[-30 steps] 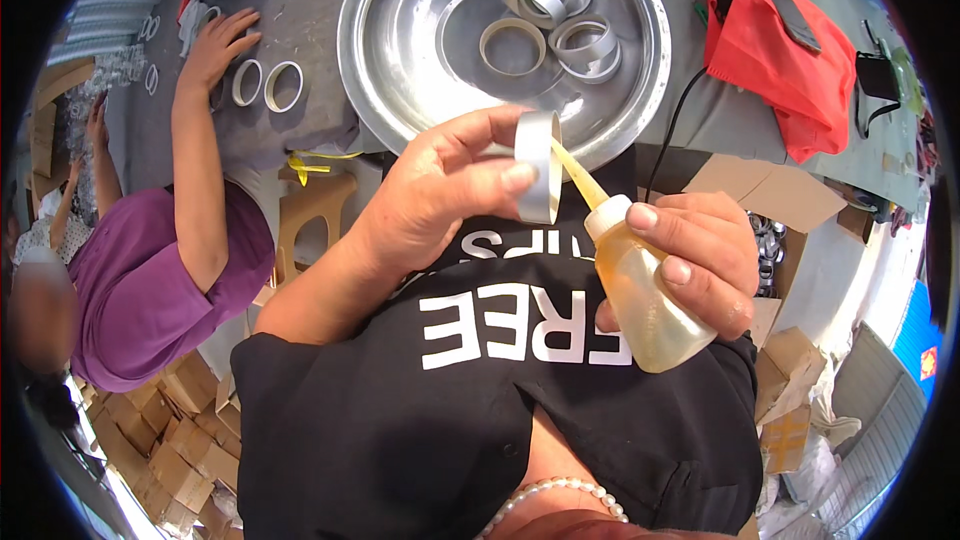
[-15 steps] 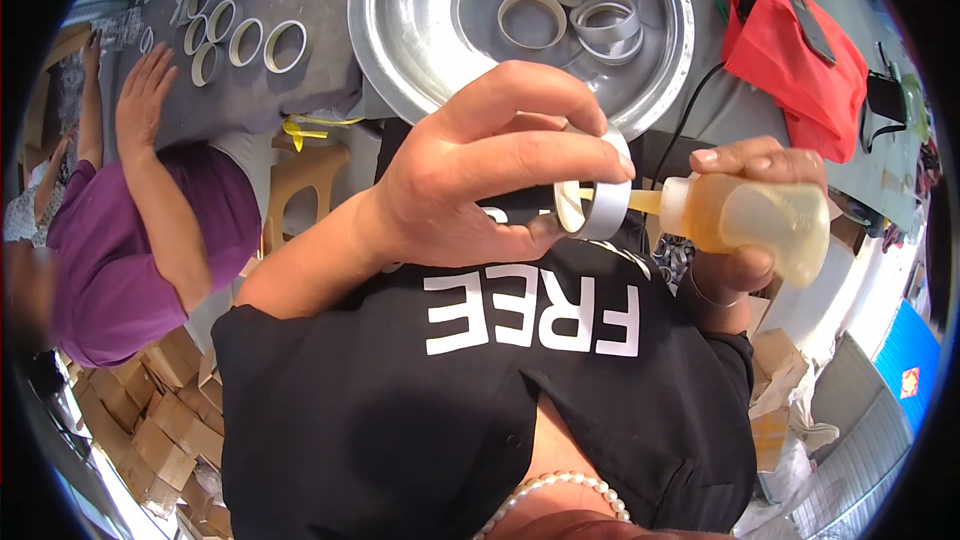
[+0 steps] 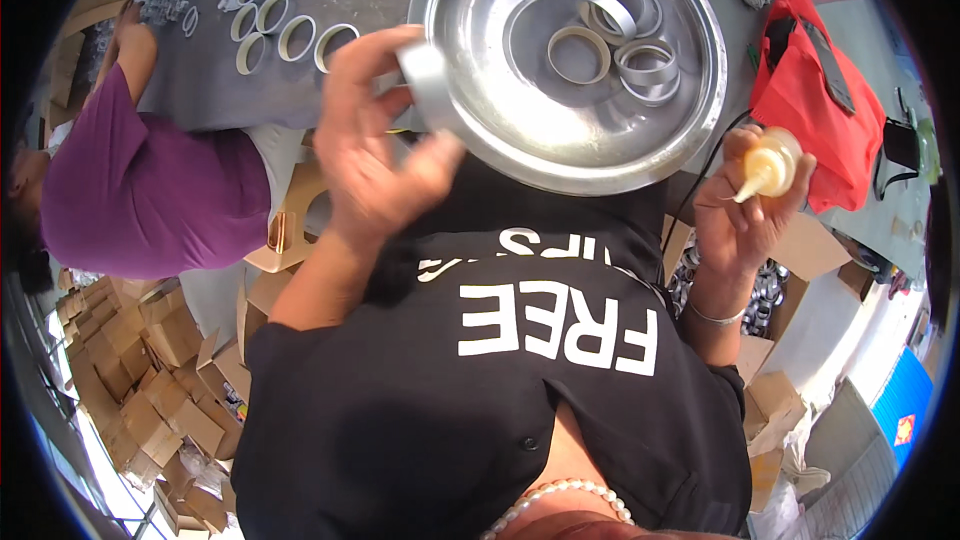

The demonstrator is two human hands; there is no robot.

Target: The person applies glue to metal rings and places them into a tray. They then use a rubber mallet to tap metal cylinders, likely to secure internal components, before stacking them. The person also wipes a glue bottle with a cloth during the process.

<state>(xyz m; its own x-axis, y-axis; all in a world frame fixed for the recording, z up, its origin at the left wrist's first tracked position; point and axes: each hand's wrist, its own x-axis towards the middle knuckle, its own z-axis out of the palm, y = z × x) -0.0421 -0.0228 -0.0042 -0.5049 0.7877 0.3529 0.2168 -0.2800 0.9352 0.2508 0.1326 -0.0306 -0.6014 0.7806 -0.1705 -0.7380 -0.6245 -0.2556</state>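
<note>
Between the fingers and thumb of my left hand [image 3: 365, 145] is a silver-grey ring [image 3: 426, 85], raised beside the left rim of a round metal tray [image 3: 470, 125]. This hand is somewhat smeared by motion. My right hand [image 3: 740, 210] grips a squeeze bottle [image 3: 772, 158] of amber liquid, its pale nozzle tilted down toward me. Several similar rings [image 3: 578, 55] lie in the tray, some leaning on one another. More rings [image 3: 297, 38] stand on the grey table to the left of the tray.
A red bag [image 3: 815, 110] lies right of the tray, a dark cable near it. At left, a person in a purple top [image 3: 150, 190] works at the same table. Cardboard boxes [image 3: 150, 410] cover the floor at lower left. An open carton of metal rings [image 3: 765, 300] stands below my right hand.
My left hand has carried the ring away from the bottle, left toward the table. My right hand has drawn back with the bottle, its nozzle now turned toward me.
</note>
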